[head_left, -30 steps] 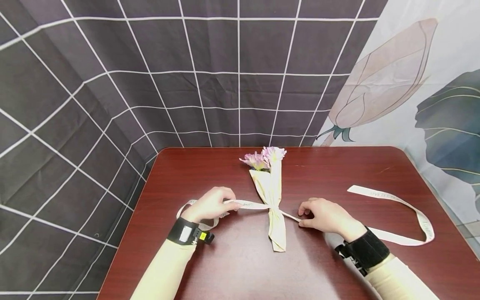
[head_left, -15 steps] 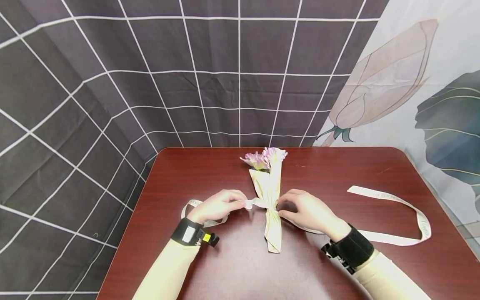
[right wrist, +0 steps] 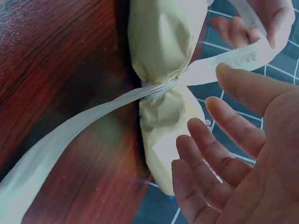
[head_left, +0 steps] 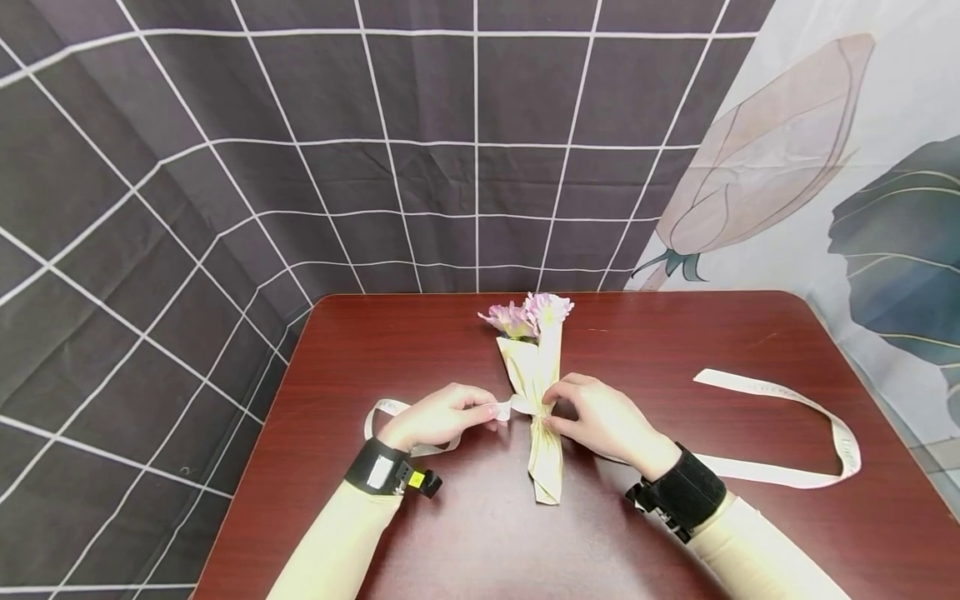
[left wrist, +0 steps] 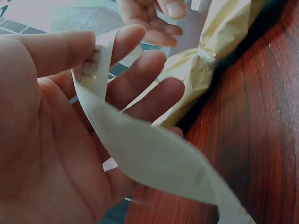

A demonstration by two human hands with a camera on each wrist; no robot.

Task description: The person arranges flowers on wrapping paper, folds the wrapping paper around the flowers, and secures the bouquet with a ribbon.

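A small bouquet (head_left: 542, 392) in cream paper lies on the dark red table (head_left: 420, 350), its pink flowers (head_left: 528, 315) pointing away from me. A cream ribbon (head_left: 780, 392) is cinched round the wrap's narrow waist (right wrist: 156, 88). My left hand (head_left: 491, 408) pinches the ribbon's short left part (left wrist: 93, 70) between thumb and forefinger, just left of the wrap. My right hand (head_left: 551, 404) hovers at the knot from the right. In the right wrist view its fingers (right wrist: 205, 121) are spread and relaxed, holding nothing. The ribbon's other part (right wrist: 70, 126) runs away under that hand.
The ribbon's long tail loops across the table's right side to near the right edge (head_left: 851, 450). A short loop of ribbon (head_left: 378, 410) lies behind my left wrist. Patterned cloth backdrops (head_left: 375, 167) hang behind the table.
Both hands have drawn in from wide apart to the bouquet's waist. The right hand has let go of the ribbon and opened beside the knot. The bouquet has slid slightly away from me.
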